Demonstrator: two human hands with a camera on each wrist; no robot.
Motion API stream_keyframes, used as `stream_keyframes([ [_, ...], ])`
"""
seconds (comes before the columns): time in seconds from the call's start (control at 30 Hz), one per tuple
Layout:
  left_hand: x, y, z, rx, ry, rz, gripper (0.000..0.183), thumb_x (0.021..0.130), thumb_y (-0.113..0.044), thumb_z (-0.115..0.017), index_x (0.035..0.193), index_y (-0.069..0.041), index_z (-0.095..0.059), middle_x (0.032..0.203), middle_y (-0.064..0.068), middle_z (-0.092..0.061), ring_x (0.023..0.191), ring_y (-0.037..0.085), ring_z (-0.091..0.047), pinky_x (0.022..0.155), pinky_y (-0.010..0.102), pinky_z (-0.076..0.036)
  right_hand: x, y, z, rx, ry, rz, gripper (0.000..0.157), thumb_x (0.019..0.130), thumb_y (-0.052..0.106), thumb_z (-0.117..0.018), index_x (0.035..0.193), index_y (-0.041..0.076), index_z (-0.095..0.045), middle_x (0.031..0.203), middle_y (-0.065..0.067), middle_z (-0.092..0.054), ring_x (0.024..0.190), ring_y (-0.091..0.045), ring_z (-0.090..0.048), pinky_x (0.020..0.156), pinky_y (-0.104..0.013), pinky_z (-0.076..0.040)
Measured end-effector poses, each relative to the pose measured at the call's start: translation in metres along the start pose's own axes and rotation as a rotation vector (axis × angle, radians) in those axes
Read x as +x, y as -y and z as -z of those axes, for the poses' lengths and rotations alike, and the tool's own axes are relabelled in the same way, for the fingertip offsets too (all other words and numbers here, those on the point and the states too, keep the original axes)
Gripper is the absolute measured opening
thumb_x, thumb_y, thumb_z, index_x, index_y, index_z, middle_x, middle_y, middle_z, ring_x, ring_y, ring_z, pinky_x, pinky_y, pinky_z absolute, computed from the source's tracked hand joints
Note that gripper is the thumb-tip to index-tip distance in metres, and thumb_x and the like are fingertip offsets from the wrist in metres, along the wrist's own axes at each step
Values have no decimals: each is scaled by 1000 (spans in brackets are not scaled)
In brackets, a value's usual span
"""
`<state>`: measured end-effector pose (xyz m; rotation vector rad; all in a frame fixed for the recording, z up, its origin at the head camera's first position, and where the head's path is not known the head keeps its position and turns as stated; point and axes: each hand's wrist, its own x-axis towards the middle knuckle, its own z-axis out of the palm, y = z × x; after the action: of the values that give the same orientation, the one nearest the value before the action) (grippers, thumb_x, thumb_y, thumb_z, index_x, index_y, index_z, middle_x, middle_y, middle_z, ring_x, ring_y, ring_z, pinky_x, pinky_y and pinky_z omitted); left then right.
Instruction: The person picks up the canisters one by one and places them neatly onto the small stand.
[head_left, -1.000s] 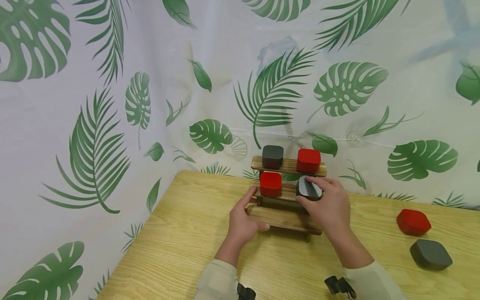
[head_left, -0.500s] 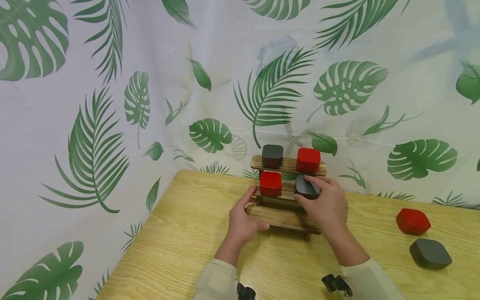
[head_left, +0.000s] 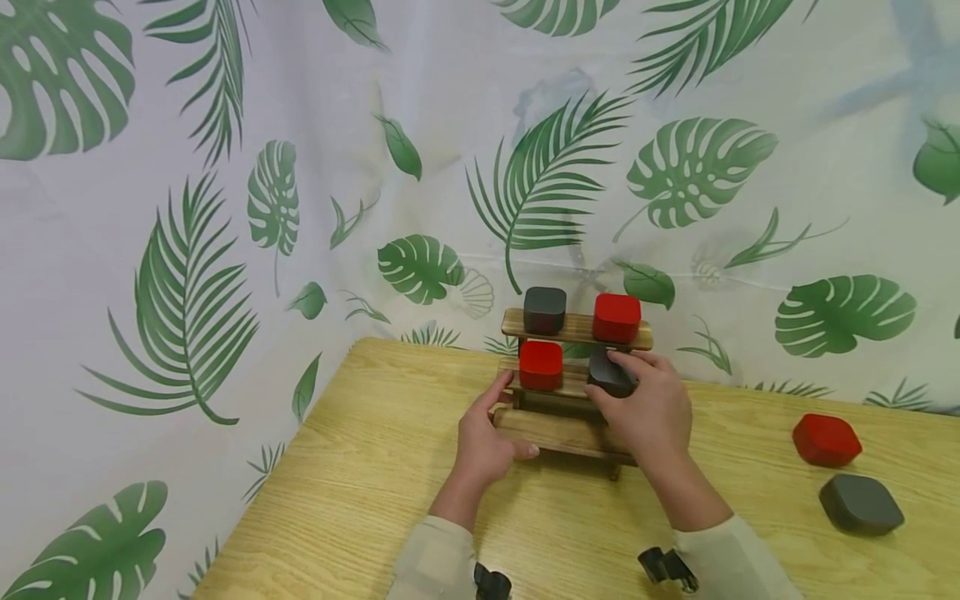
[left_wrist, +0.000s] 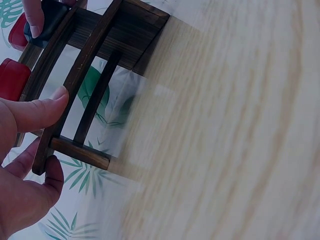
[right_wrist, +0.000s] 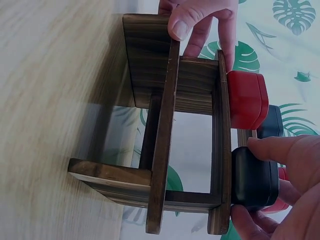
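A three-tier wooden stand [head_left: 566, 433] is set near the wall. My left hand [head_left: 486, 442] grips its left end, with the thumb on the front of the lowest shelf. On the right part of the middle shelf, my right hand [head_left: 654, 410] pinches a dark grey rounded box [right_wrist: 250, 177] between thumb and fingers; its base is right at the shelf in the right wrist view. A red rounded box [head_left: 541, 366] stands left of it on the same shelf. The top shelf bears another dark grey box [head_left: 544, 311] at left and a red box [head_left: 617, 318] at right.
To the right of the stand, a red box [head_left: 826, 440] and a dark grey box [head_left: 861, 504] lie on the light wooden table [head_left: 337, 500]. Behind the table hangs a white cloth [head_left: 450, 167] with green leaf prints.
My right hand has shifted slightly left with the dark grey box, whose top has lost its bright glare and sits more level. The left hand keeps its place on the stand.
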<state>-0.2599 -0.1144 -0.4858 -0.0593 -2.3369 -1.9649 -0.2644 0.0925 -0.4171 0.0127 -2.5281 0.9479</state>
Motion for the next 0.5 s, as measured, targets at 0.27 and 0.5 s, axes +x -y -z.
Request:
stream_keyframes([
  [0.27,0,1,0,-13,-3,-19,112,58,18,-86,147,-40,-49,124,1,-56,67,22,-49,57,34,-53,0,1,-1,-3,3,-7,51,79,24,-84,126,8,-70,129,-23,-55,115,-44,-52,84,-57,-46],
  [0.5,0,0,0,-8,-6,-13,113,57,18,-86,147,-39,-49,124,1,-56,77,24,-51,57,33,-53,-1,-1,-2,15,-14,7,51,79,23,-84,126,8,-71,128,-23,-55,114,-44,-52,85,-58,-46],
])
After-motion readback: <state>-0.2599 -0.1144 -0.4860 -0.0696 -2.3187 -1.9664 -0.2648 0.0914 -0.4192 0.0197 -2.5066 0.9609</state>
